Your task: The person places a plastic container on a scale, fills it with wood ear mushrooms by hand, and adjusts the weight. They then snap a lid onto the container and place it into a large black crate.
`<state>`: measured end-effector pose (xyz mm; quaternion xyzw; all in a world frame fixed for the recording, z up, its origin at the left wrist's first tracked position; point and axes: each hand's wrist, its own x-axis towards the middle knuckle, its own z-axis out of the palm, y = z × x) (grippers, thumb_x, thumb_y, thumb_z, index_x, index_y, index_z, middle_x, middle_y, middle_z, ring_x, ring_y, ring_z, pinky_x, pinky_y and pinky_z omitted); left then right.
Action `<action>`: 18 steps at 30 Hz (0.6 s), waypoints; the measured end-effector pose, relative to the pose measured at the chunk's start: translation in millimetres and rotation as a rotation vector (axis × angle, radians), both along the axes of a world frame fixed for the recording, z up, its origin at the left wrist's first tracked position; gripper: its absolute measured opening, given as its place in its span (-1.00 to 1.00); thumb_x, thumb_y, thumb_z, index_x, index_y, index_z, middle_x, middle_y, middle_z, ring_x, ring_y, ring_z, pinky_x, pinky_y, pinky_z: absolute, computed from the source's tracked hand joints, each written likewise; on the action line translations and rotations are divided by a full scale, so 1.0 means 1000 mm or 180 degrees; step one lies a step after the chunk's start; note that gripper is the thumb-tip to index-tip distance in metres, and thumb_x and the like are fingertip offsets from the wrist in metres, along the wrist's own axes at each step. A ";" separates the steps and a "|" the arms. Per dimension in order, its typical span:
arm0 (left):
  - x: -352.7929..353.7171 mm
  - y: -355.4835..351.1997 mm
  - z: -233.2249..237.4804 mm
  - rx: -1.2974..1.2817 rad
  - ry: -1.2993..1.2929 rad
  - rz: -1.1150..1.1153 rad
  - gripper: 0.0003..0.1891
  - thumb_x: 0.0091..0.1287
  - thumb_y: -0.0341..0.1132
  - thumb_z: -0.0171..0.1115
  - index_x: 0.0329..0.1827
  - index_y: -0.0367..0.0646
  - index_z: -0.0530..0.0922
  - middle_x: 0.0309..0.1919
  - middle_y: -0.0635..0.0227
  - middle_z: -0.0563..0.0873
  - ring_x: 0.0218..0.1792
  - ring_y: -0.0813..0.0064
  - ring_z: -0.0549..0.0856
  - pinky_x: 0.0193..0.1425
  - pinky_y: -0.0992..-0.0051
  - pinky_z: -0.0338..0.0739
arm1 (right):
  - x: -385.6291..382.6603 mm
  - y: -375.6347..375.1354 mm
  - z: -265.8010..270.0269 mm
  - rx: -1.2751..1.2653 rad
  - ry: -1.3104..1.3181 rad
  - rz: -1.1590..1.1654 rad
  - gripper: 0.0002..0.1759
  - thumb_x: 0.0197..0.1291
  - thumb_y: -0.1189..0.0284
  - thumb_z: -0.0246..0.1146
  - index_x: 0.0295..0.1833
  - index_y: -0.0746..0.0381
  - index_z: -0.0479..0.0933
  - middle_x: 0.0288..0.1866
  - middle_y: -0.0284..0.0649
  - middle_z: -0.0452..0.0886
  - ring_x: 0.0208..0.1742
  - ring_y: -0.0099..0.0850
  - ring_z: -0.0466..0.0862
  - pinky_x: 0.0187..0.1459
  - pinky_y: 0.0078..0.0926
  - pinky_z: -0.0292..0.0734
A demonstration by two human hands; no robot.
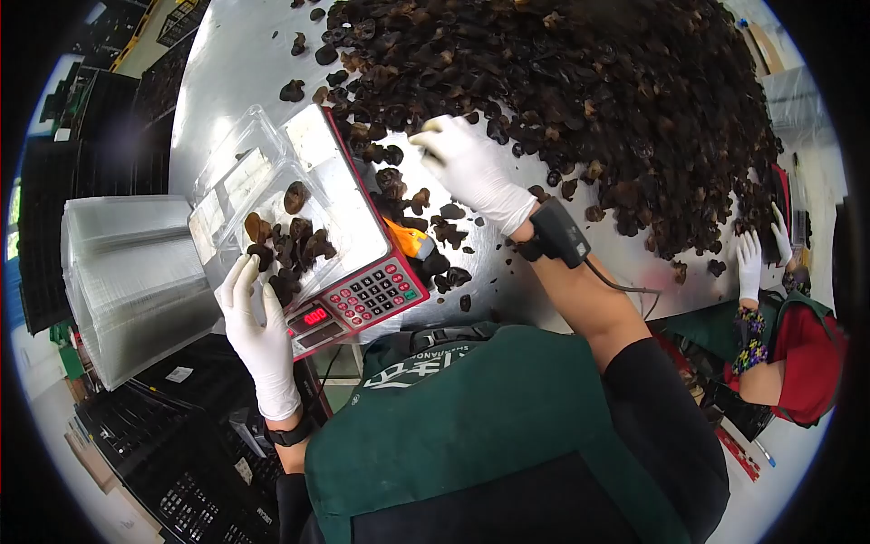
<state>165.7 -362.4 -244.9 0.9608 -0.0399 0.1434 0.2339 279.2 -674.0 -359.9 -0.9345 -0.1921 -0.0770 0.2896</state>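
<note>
My left hand [251, 313], in a white glove, is at the near left corner of a red scale [385, 288], its fingertips at dark mushroom-like pieces [294, 249] in a clear plastic tray [258, 172] on the scale. Its thumb and fingers are apart. My right hand [467, 168], also gloved, is above the metal table to the right of the scale, fingers bent; whether it holds something small is unclear. A large dark heap of the same pieces [544, 82] lies beyond it. An orange object [410, 239] is against the scale's right side.
Stacked clear plastic trays [136, 281] stand left of the scale. Black crates [190, 453] are at the lower left. At the right edge, a co-worker in a red cap [809, 363] has gloved hands [749, 263] near the heap. Loose pieces lie on the metal table [507, 295].
</note>
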 end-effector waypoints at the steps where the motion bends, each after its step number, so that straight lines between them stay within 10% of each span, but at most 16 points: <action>1: 0.001 0.000 0.000 0.0055 0.0005 -0.0013 -0.64 0.40 -0.61 0.20 0.25 -0.22 0.59 0.21 0.20 0.65 0.20 0.33 0.65 0.23 0.42 0.55 | -0.001 0.009 0.008 -0.0218 -0.0030 0.0075 -0.60 0.16 0.29 0.38 0.14 0.03 0.62 0.08 -0.25 0.57 0.12 -0.21 0.57 0.05 -0.27 0.64; 10: 0.004 -0.005 0.007 -0.0126 0.0123 0.0131 -0.60 0.31 -0.67 0.21 0.21 -0.22 0.60 0.17 0.16 0.65 0.20 0.18 0.61 0.32 0.33 0.49 | 0.027 -0.010 -0.015 0.0148 -0.0447 0.0172 -0.71 0.10 0.49 0.35 -0.02 0.12 0.65 -0.06 -0.30 0.62 0.03 -0.26 0.61 0.04 -0.34 0.61; 18: 0.008 -0.007 0.005 -0.0017 0.0149 0.0106 -0.60 0.30 -0.66 0.22 0.21 -0.21 0.61 0.17 0.16 0.65 0.19 0.16 0.61 0.32 0.32 0.48 | 0.073 -0.004 -0.007 -0.0760 -0.0760 -0.0406 -0.41 0.08 0.07 0.45 0.27 -0.13 0.59 0.47 -0.20 0.40 0.44 -0.11 0.39 0.26 -0.03 0.42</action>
